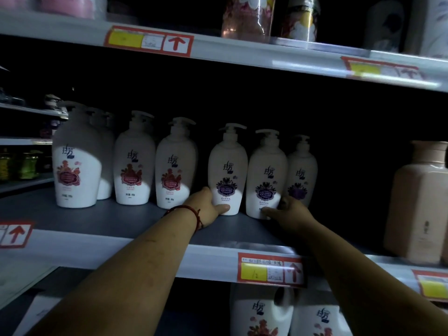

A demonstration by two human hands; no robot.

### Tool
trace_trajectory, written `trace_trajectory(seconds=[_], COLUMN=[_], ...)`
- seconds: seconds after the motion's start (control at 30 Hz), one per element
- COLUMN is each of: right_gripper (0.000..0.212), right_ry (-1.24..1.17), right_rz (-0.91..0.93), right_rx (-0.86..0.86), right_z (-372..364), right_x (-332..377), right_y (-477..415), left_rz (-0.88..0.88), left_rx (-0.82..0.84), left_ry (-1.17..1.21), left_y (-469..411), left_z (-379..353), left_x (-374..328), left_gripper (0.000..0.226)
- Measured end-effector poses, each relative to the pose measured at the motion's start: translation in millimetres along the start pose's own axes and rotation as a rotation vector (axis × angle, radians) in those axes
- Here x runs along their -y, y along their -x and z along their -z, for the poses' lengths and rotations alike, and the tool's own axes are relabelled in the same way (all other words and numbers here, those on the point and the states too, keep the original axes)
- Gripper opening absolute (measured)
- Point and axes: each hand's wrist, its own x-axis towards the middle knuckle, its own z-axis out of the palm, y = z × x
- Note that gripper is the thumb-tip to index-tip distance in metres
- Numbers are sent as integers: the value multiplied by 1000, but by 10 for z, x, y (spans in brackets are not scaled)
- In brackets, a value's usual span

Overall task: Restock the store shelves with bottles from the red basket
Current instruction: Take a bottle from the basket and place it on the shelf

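Nearest, directly below the red-framed yellow price tag (270, 269) on the shelf edge, two white bottles with red flower labels (260, 314) stand on a lower level. The frame cuts off their bottoms and the shelf edge hides their tops. Two bare forearms reach up past the tag, one on each side.

Above and left of the tag, the left hand (211, 206), with a red string bracelet (194, 214) at its wrist, grips the base of a white plastic pump bottle with a purple label (228, 170). The thumb lies across the front and the fingers are hidden behind. Straight above the tag, the right hand (288, 209) holds a second purple-labelled pump bottle (266, 175) low down, thumb on the front and fingers curled round its side. Both bottles stand upright on the grey shelf board (97, 214), just beside each other.

Deeper in, above and right of the tag, a third purple-labelled bottle (301, 170) is half hidden behind the second. Far left of the tag stand white pump bottles with red labels (134, 163), with more behind them in shadow. Far right, a beige squared bottle (417, 202) is cut by the frame edge. High above the tag, flowered packs (247, 18) on the top shelf are too dark to make out.
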Motion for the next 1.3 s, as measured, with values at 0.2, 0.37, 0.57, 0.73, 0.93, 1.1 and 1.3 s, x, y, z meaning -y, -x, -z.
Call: trace_trajectory(seconds=[0.2, 0.37, 0.57, 0.73, 0.93, 1.1, 1.3], right_gripper=[49, 49, 48, 58, 62, 77, 62], right_ry=[22, 22, -1, -11, 19, 33, 86], right_rz=[8, -10, -14, -5, -9, -52, -33], right_rx=[-10, -2, 5, 16, 30, -2, -71], right_z=[3, -2, 8, -4, -1, 13, 56], right_x=[14, 26, 40, 46, 52, 82, 163], right_y=[6, 19, 45, 27, 34, 82, 174], left_rz=[-1, -3, 5, 83, 142, 53, 30], left_rx=[1, 0, 15, 32, 158, 104, -50], left_ry=[17, 27, 57, 65, -1, -164, -223], left_y=[0, 3, 17, 30, 144, 347, 596], left_z=[-5, 2, -3, 88, 347, 752, 1019], left_x=[2, -9, -34, -5, -77, 144, 585], left_gripper=[67, 64, 71, 73, 87, 35, 12])
